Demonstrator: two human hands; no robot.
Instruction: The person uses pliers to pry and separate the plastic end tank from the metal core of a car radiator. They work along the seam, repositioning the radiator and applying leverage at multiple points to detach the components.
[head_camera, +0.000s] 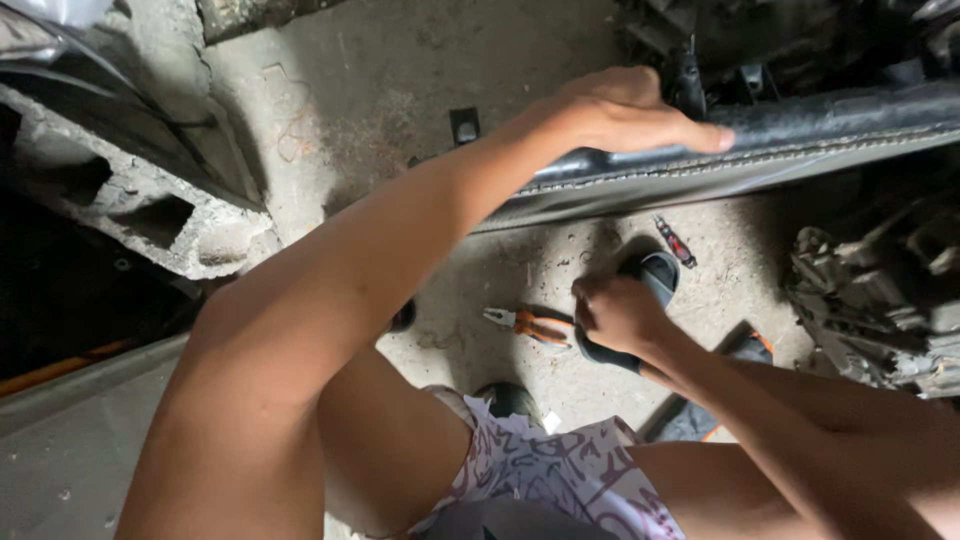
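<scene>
I crouched on a cracked concrete floor (400, 90), a hollow block (150, 215) at left, light falling from far.

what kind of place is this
Probably a rough car repair yard or garage: a bare concrete floor, pliers and a screwdriver lying loose, and a greasy engine part beside a concrete block.

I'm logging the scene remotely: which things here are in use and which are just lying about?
In use: left hand resting on the long black part; right hand by the black sandal.
Lying about: orange-handled pliers, small screwdriver, concrete block.
</scene>
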